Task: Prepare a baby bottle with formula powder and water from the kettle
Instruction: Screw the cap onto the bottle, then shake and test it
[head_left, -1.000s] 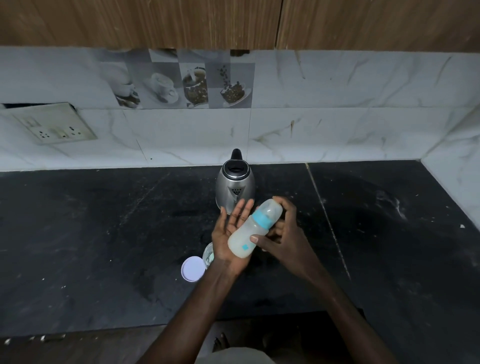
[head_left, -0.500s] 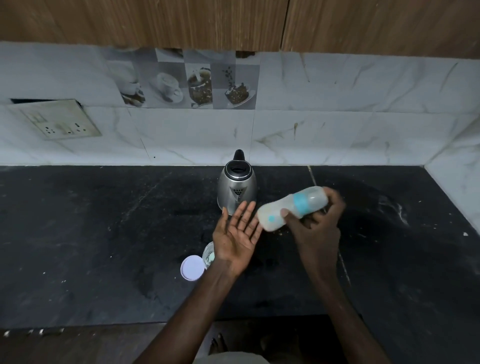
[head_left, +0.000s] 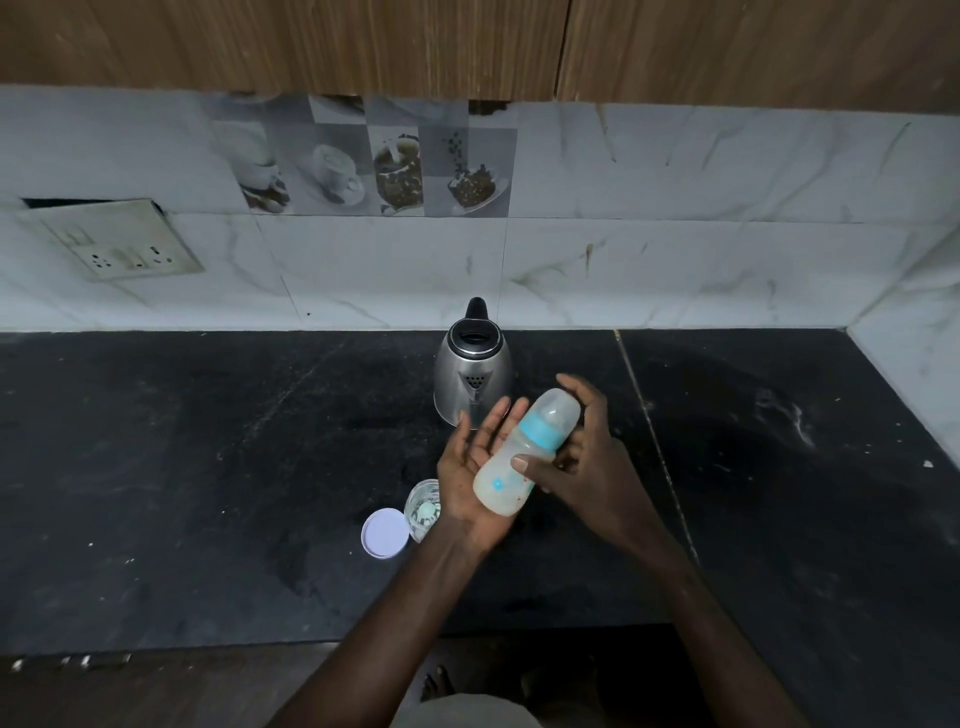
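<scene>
A capped baby bottle (head_left: 524, 452) with a blue collar and cloudy white liquid lies tilted, cap pointing up and right. My right hand (head_left: 582, 467) grips it, thumb across its body. My left hand (head_left: 475, 467) is held palm up with straight fingers, and the bottle's base rests against that palm. A steel kettle (head_left: 471, 371) with a black lid stands just behind the hands. A small clear formula jar (head_left: 423, 509) stands open on the counter, partly hidden by my left wrist, with its pale round lid (head_left: 384, 532) lying beside it.
The dark stone counter (head_left: 182, 467) runs to a marble-tiled wall behind and a side wall at the right. A socket plate (head_left: 117, 239) hangs on the wall at the left. Wooden cabinets (head_left: 363, 47) sit overhead.
My right hand swung the bottle out to the right, away from the left palm, then brought it back against the palm. The left hand stayed open in place.
</scene>
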